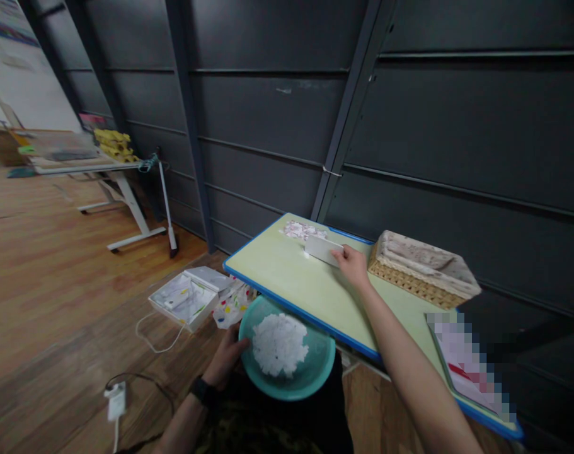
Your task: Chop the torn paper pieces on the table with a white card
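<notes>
My left hand (230, 355) grips the left rim of a teal basin (317, 372), thumb over the edge. Inside the basin lies a heap of white paper scraps (280, 343). The basin sits over my lap, against the front edge of a pale green table (272, 265) with blue edging. My right hand (351, 263) reaches across the tabletop, fingers closed on the right end of a flat white rectangular card (321, 250). That card stands on its long edge, tilted. Just behind it, near the far corner, lies a loose pile of small whitish scraps (300, 229).
A cloth-lined wicker basket (419, 280) stands at the table's back right, and a partly blurred flat booklet (470, 366) lies nearer. On the floor to the left are an open white box (185, 296), a dotted bag (237, 302) and a power strip (117, 400). Dark wall panels rise behind.
</notes>
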Demonstrator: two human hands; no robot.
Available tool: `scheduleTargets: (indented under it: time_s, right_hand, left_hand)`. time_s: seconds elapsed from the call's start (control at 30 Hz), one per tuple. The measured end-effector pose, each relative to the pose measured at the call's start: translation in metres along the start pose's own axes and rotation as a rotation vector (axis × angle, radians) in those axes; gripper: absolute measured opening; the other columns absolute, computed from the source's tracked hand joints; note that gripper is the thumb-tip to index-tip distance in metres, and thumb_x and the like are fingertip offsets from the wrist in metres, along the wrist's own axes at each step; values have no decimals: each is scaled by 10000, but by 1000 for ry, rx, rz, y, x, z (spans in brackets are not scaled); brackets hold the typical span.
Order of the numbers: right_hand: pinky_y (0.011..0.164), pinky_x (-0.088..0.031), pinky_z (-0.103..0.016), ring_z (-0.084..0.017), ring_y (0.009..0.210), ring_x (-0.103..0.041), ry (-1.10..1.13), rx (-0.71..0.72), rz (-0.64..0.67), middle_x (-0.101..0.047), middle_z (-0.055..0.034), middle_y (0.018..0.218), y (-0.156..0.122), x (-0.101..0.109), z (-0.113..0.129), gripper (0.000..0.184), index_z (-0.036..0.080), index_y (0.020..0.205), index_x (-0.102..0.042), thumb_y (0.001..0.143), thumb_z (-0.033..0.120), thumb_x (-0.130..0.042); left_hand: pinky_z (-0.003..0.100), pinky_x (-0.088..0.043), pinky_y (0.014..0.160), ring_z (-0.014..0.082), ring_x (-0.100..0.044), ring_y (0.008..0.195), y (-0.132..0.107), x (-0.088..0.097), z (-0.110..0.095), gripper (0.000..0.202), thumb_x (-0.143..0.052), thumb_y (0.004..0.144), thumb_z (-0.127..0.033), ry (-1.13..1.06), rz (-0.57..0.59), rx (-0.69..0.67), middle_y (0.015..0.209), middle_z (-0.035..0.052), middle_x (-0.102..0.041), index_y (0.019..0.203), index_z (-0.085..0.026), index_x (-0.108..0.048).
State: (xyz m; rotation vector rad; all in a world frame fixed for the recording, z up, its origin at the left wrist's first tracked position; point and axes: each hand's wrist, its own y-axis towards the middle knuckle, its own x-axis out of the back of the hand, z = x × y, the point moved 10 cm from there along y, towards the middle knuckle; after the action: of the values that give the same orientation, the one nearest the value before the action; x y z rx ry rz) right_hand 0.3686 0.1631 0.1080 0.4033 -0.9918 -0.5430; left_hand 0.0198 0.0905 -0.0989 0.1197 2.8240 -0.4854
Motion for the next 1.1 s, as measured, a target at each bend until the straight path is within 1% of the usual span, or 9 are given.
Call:
scheduleTargets:
  time_s: [0.1, 0.23, 0.3, 0.43, 0.6, 0.77, 0.93, 1.0, 1.1]
  right_hand:
    - [531, -227, -248, -120, 517, -373, 20, -14, -35, -438, 28, 502, 0, 5, -2, 332, 202, 606, -463, 808, 466, -466]
    - [524, -217, -251, -115, 514, -367, 27, -9, -19, -439, 26, 496, 1, 7, 0, 349, 197, 584, -464, 790, 479, -475]
    - [516, -215, -251, -116, 515, -374, 49, -25, -20, -450, 21, 498, 2, 8, -3, 369, 193, 570, -470, 778, 498, -480]
    - [517, -248, -249, -128, 528, -409, 89, -75, -64, -502, 6, 522, 4, 12, -13, 377, 175, 598, -536, 755, 516, -499]
    - [535, -331, -258, -156, 570, -486, 259, -113, 16, -622, -35, 633, 5, -1, -23, 395, 136, 720, -652, 710, 521, -567]
    - [545, -376, -274, -181, 605, -539, 406, -202, 1, -661, -61, 683, 5, -3, -33, 422, 105, 776, -688, 651, 506, -638]
    - [522, -389, -271, -159, 565, -528, 608, -321, 0, -663, -63, 693, 2, -9, -43, 419, 90, 797, -689, 584, 451, -693]
    - [507, -384, -267, -155, 554, -526, 619, -354, -28, -663, -64, 689, 1, -9, -46, 433, 86, 814, -691, 577, 449, -691]
    - [491, -375, -261, -157, 549, -533, 590, -366, 5, -666, -72, 687, 1, -13, -46, 445, 81, 811, -693, 560, 448, -696]
  left_hand:
    - [303, -513, 540, 181, -626, 556, 2, 2, -1, 381, -800, 510, -296, -9, -48, -22, 627, -32, -666, 802, -188, -581]
    - [293, -515, 541, 164, -602, 540, -2, -1, -6, 439, -785, 530, -330, -21, -34, -42, 633, -27, -676, 898, -156, -621]
    - [292, -503, 505, 149, -565, 475, -4, -4, -8, 407, -770, 555, -350, -22, -17, -31, 581, -31, -661, 885, -150, -641]
    - [273, -497, 494, 158, -585, 491, -8, -6, -13, 287, -767, 563, -330, -22, -5, -16, 534, -31, -646, 770, -159, -664]
    - [249, -472, 452, 117, -520, 404, -11, -9, -18, 246, -767, 569, -317, -18, 5, -2, 481, -50, -623, 734, -158, -681]
    - [246, -482, 467, 136, -568, 460, -14, -13, -20, 281, -779, 553, -349, -33, 11, 14, 524, -30, -662, 730, -153, -684]
    - [261, -487, 486, 136, -561, 433, -17, -14, -25, 223, -775, 558, -318, -39, 18, 27, 504, -23, -669, 677, -154, -681]
    - [276, -501, 524, 154, -592, 467, -18, -15, -28, 204, -768, 562, -297, -42, 24, 32, 538, -7, -696, 684, -153, -691]
    - [298, -507, 560, 182, -624, 510, -20, -16, -31, 202, -761, 570, -278, -42, 31, 37, 590, 15, -727, 718, -151, -709]
